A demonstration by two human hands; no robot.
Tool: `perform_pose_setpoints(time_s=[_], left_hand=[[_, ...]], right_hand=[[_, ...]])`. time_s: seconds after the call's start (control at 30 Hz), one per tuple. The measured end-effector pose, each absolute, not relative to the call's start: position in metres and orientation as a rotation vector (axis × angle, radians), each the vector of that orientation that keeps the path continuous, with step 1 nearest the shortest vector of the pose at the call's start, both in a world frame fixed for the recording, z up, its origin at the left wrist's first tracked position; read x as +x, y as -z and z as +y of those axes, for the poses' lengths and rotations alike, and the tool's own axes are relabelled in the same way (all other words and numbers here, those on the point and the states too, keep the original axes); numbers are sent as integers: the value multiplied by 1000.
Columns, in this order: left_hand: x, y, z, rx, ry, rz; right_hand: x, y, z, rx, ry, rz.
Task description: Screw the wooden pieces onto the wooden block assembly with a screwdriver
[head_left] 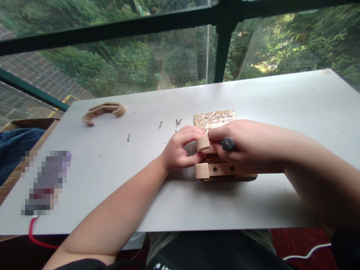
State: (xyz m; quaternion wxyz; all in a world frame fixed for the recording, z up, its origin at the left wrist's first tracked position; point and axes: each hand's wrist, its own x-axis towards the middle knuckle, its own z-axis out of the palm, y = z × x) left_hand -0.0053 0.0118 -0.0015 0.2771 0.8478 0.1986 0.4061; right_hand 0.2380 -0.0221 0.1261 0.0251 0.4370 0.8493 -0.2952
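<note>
My left hand [184,148] is closed round the end of a curved light-wood piece [203,143], thumb below and fingers above. My right hand [244,142] grips a screwdriver by its black ridged handle [228,143], with the handle's end towards me and the tip hidden by the fingers. Beneath both hands lie blocks wrapped in clear tape [215,119]. Along their near side runs a second curved wooden piece [201,171] with dark screw heads in it.
Several loose screws [160,125] lie left of the blocks. Another curved wooden piece [104,110] rests at the back left of the white table [157,202]. A blurred-out object [49,182] with a red cord [31,230] is at the left edge. Windows stand behind.
</note>
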Motion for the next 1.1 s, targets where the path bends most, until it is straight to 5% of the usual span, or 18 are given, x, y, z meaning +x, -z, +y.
perform_pose_setpoints(time_s=[1.1], left_hand=[[-4, -2, 11, 2234, -1086, 560]], right_hand=[[236, -122, -17, 1363, 1034, 2641]])
